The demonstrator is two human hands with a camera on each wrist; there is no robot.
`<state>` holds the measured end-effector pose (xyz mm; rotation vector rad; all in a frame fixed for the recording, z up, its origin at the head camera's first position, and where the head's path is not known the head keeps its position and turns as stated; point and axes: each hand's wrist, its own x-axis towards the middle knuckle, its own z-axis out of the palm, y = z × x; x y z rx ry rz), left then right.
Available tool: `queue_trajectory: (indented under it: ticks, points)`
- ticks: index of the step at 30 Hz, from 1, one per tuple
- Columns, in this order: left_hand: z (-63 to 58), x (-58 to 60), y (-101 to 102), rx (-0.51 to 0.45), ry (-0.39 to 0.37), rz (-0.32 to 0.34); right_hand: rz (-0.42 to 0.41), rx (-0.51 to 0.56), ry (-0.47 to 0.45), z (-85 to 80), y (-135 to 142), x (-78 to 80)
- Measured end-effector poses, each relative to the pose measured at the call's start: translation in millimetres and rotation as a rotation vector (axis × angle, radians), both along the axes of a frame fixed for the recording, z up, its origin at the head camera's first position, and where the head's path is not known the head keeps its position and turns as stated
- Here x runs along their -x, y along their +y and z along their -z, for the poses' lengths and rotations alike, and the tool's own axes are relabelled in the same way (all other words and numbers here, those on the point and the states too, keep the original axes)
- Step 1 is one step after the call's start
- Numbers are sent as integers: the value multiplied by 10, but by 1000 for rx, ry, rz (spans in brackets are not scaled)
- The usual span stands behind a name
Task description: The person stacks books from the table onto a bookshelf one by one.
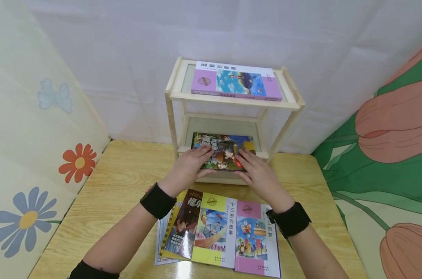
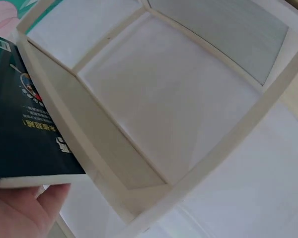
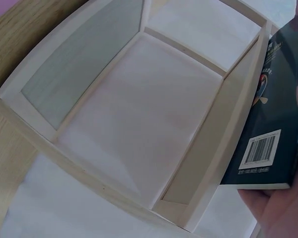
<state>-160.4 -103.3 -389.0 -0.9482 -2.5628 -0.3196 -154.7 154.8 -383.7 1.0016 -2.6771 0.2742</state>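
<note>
A book (image 1: 224, 153) with a colourful cartoon cover is held between my two hands at the front of the lower visible shelf (image 1: 214, 124) of a small pale wooden rack. My left hand (image 1: 187, 169) grips its left side, fingers over the cover and thumb at the near edge. On the other side, my right hand (image 1: 262, 177) holds it the same way. Both wrist views show the dark back cover (image 2: 20, 119) jutting out past the shelf edge, with its barcode (image 3: 260, 149) visible in the right one. Whether the shelf bears the book's weight, I cannot tell.
On the rack's top shelf (image 1: 183, 90) lies a purple and white book (image 1: 239, 80). Closer to me, a yellow book (image 1: 212, 228), a pink book (image 1: 254, 236) and a dark-covered book (image 1: 183, 228) lie on the wooden table (image 1: 127, 166). A white cloth (image 1: 134, 69) hangs behind.
</note>
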Motion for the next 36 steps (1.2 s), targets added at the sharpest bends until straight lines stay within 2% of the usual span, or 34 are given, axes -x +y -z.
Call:
queue_trajectory:
  ticks: [4, 8, 12, 15, 22, 29, 36]
  points:
    - [7, 6, 6, 5, 20, 23, 6, -14, -7, 5, 2, 38]
    - [2, 16, 40, 48, 14, -2, 9, -78, 1, -7, -12, 83]
    - [-5, 42, 74, 93, -23, -32, 31, -152, -11, -26, -32, 119]
    - [-1, 79, 91, 111, -35, -38, 50, -166, -29, -33, -48, 155]
    - [8, 188, 104, 135, -32, -44, 40, -131, -45, -30, -80, 284]
    - [-2, 314, 109, 120, -48, -58, 41, -117, -85, 5, -83, 416]
    - [-19, 405, 116, 127, -64, -69, 36, -113, -60, 14, -78, 531]
